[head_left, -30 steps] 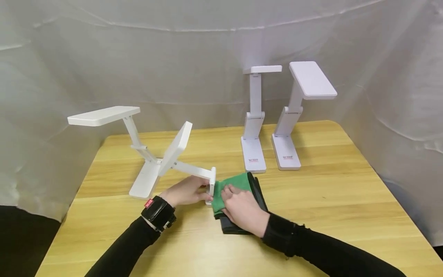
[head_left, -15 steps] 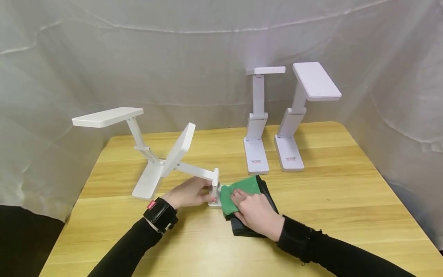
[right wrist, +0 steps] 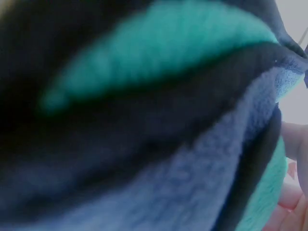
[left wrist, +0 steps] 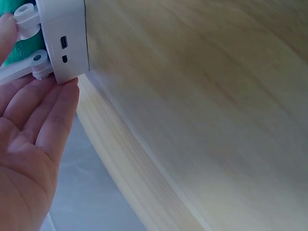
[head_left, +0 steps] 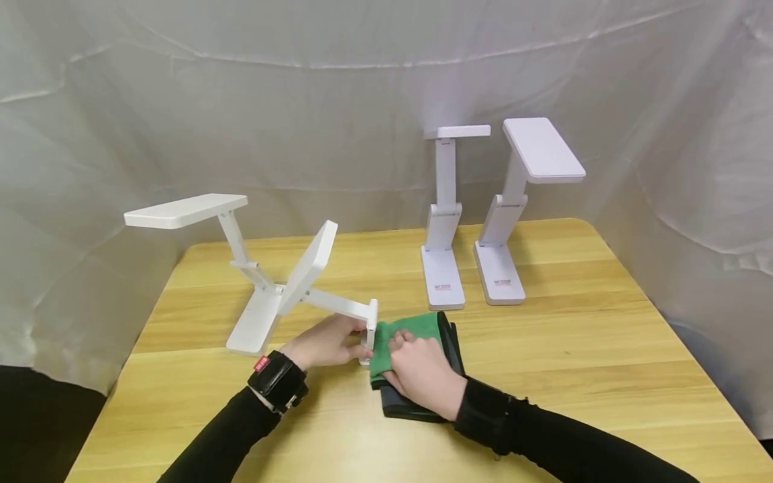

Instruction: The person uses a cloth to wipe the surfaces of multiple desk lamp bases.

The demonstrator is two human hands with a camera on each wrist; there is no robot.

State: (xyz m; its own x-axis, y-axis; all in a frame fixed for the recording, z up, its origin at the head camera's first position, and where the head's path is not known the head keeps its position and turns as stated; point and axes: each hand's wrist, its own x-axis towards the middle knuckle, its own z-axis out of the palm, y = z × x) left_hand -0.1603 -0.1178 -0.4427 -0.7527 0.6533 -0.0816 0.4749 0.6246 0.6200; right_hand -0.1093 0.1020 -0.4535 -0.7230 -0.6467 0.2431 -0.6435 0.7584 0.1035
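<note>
My left hand grips the base of a white folding desk lamp at the table's middle. In the left wrist view, the fingertips press one edge of that lamp base, which has two small ports, and the thumb lies on the hinge side. The lamp's arm reaches left to its tilted panel head. My right hand, fingers curled, holds a folded green and dark-grey cloth over the right part of the base, hiding it. Folds of the cloth fill most of the right wrist view.
A second white lamp stands at the left, overlapped by the held lamp's head. Two more white lamps stand at the back right. A pale curtain hangs behind the wooden table.
My right hand slid the cloth right, showing more of the lamp base, then back left over it. The left hand keeps its grip, and the lamps stay in place.
</note>
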